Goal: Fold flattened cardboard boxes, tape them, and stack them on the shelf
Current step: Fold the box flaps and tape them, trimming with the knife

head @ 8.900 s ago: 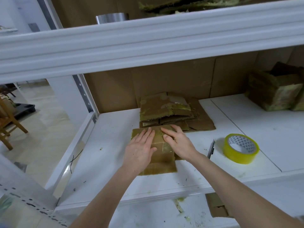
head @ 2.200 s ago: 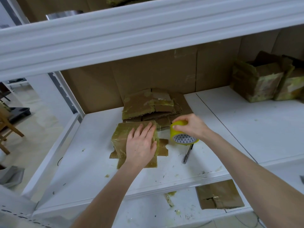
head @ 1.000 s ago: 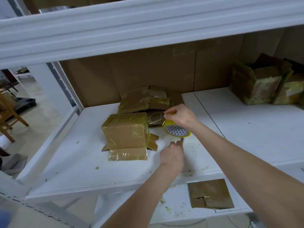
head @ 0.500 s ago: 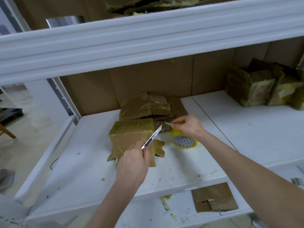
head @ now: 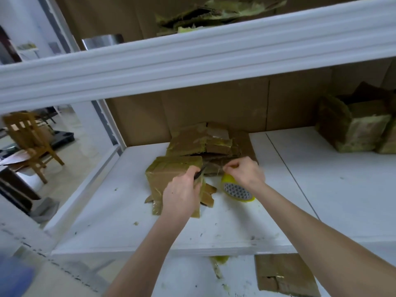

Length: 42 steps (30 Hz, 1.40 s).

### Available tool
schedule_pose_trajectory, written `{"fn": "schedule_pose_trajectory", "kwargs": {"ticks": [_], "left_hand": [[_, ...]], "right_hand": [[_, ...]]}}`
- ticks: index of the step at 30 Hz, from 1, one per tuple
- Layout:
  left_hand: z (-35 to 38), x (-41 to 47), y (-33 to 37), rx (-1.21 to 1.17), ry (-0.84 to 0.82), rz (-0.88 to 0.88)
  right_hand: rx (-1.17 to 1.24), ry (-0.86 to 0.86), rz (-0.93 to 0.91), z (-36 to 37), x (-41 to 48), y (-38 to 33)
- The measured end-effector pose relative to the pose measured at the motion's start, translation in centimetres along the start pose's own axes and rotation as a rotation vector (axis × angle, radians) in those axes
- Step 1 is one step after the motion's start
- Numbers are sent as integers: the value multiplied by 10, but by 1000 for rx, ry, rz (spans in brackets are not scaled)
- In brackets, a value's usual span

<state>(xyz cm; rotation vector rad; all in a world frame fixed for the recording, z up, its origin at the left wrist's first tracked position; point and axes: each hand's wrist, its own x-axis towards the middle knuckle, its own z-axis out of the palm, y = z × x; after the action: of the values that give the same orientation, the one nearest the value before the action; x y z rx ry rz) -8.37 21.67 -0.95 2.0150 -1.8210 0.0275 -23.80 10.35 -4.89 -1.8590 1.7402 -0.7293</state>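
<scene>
At the box (head: 171,174), left hand (head: 182,196) grips lowered knife (head: 198,173); right hand (head: 246,173) apparently pinches tape (head: 216,169).

Both bare forearms reach away from the near edge. The left hand (head: 182,194), knuckles up, curls its fingers round a slim dark utility knife (head: 198,173); just right of it, the right hand (head: 246,171) pinches a thin clear tape strip (head: 217,169) between thumb and forefinger.

- The tape roll (head: 237,190) was yellow, with a grey-and-white triangle pattern inside.
- The folded box (head: 171,174) was brown, under yellowish-green tape.
- The shelf (head: 321,189) was white.
</scene>
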Motion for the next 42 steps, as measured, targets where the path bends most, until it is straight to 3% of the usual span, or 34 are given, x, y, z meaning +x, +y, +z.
{"fn": "schedule_pose_trajectory", "kwargs": {"ticks": [5, 14, 26, 42], "left_hand": [[-4, -4, 7, -11, 108, -36], [11, 7, 19, 141, -33, -111], [14, 17, 18, 278, -55, -80], [25, 14, -5, 255, -84, -55]], "right_hand": [[-6, 10, -8, -3, -1, -1], [-50, 15, -39, -9, -7, -7], [-208, 43, -98, -14, -23, -28], [60, 32, 20, -25, -25, -4]]}}
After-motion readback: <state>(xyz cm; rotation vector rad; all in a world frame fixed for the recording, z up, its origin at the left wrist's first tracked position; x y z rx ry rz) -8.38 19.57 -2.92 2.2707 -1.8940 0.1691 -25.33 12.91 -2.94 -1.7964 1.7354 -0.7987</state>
